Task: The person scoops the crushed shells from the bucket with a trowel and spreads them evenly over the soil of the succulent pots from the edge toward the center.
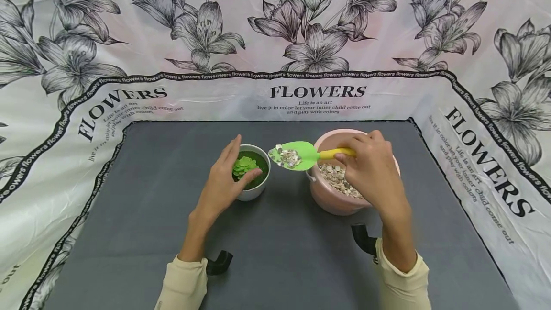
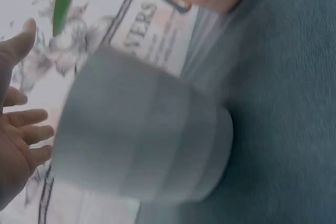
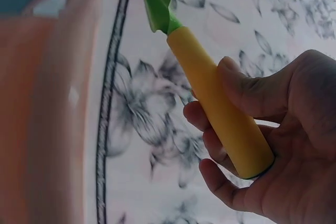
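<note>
My right hand grips the yellow handle of a small green trowel, fingers curled round it in the right wrist view. Pale pebbles lie on the trowel's blade, which is held level between two pots. To the left stands a small light grey pot with a bright green succulent in it. My left hand is spread at that pot's left side, its thumb reaching over the rim. In the left wrist view the pot's ribbed wall fills the middle, beside the extended fingers.
Below my right hand is a pink bucket holding more pebbles, with a handle hinge at its left side. A dark grey cloth covers the table. Flower-printed fabric rises behind and at both sides.
</note>
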Available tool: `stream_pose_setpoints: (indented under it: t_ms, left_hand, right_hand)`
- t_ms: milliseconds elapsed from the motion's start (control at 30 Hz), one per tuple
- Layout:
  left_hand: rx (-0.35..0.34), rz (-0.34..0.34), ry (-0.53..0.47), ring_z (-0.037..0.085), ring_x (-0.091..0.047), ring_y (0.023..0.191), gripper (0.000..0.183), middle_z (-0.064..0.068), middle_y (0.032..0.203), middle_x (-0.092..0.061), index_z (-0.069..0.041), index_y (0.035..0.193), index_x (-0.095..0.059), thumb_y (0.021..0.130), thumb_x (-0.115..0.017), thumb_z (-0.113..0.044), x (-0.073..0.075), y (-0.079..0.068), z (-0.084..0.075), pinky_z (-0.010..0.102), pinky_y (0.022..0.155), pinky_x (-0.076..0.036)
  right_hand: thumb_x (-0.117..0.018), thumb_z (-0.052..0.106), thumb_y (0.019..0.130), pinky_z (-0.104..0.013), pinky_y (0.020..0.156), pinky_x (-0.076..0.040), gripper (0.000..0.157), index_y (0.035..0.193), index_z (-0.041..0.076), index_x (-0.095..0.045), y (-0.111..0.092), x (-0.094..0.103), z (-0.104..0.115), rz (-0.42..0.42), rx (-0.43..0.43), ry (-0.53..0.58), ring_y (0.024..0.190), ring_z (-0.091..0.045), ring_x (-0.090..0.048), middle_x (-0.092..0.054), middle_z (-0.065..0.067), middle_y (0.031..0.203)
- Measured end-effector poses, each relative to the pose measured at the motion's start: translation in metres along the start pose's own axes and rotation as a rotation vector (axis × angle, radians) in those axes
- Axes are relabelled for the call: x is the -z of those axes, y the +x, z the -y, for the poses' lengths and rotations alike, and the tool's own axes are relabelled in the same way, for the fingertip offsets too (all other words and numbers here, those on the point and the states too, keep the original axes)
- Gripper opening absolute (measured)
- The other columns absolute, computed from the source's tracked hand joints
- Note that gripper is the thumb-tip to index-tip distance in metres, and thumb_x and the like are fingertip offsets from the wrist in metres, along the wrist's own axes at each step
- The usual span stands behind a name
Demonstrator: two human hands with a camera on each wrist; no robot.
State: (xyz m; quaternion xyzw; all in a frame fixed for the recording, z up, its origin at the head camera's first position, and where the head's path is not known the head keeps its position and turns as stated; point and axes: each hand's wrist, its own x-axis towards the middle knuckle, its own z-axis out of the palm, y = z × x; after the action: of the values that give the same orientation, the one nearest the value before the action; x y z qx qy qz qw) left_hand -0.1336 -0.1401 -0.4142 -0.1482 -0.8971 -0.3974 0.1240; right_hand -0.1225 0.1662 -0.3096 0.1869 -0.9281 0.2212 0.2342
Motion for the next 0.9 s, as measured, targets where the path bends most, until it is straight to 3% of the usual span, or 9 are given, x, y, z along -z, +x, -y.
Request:
stream_pose_setpoints:
  t_ms: [200,367,533,667,900]
  left_hand:
    - [0.061,-0.005,-0.017,0.038,-0.035,0.157,0.102,0.014,0.174,-0.026,-0.015,0.169,-0.017,0.093,-0.080,-0.041,0.006,-0.007,0.022,0.062,0.121,-0.039]
    - [0.111,0.031,-0.051,0.037,-0.028,0.161,0.108,0.011,0.176,-0.022,-0.023,0.170,-0.009,0.091,-0.080,-0.045,0.014,-0.014,0.035,0.066,0.123,-0.034]
    - [0.143,0.082,-0.091,0.035,-0.025,0.162,0.119,0.007,0.176,-0.022,-0.030,0.169,-0.002,0.086,-0.085,-0.047,0.014,-0.016,0.047,0.066,0.124,-0.032]
    - [0.158,0.112,-0.115,0.035,-0.025,0.162,0.125,0.007,0.176,-0.023,-0.026,0.170,-0.003,0.082,-0.090,-0.042,0.010,-0.018,0.054,0.065,0.124,-0.033]
    - [0.213,0.100,-0.208,0.038,-0.038,0.155,0.130,0.014,0.171,-0.033,-0.016,0.170,-0.012,0.073,-0.098,-0.031,0.007,-0.020,0.061,0.063,0.120,-0.039]
  right_hand:
    - [-0.081,0.003,0.085,-0.036,0.068,-0.040,0.008,0.093,0.003,-0.080,0.010,-0.022,0.009,0.021,0.055,-0.027,0.075,-0.030,-0.052,-0.079,-0.011,0.090]
    - [-0.076,0.005,0.090,-0.039,0.078,-0.045,0.009,0.097,0.000,-0.079,0.017,-0.035,0.019,0.101,0.040,0.014,0.083,-0.031,-0.053,-0.076,-0.012,0.093]
    - [-0.075,0.006,0.092,-0.038,0.077,-0.043,0.011,0.101,0.001,-0.079,0.024,-0.048,0.030,0.136,0.034,0.046,0.084,-0.030,-0.049,-0.074,-0.012,0.095]
    - [-0.077,0.009,0.091,-0.040,0.073,-0.044,0.011,0.100,0.003,-0.080,0.030,-0.060,0.039,0.130,0.082,-0.002,0.085,-0.030,-0.050,-0.073,-0.010,0.093]
    - [-0.079,0.011,0.091,-0.042,0.076,-0.046,0.011,0.099,0.005,-0.080,0.034,-0.074,0.059,0.158,0.177,-0.132,0.089,-0.030,-0.053,-0.070,-0.009,0.089]
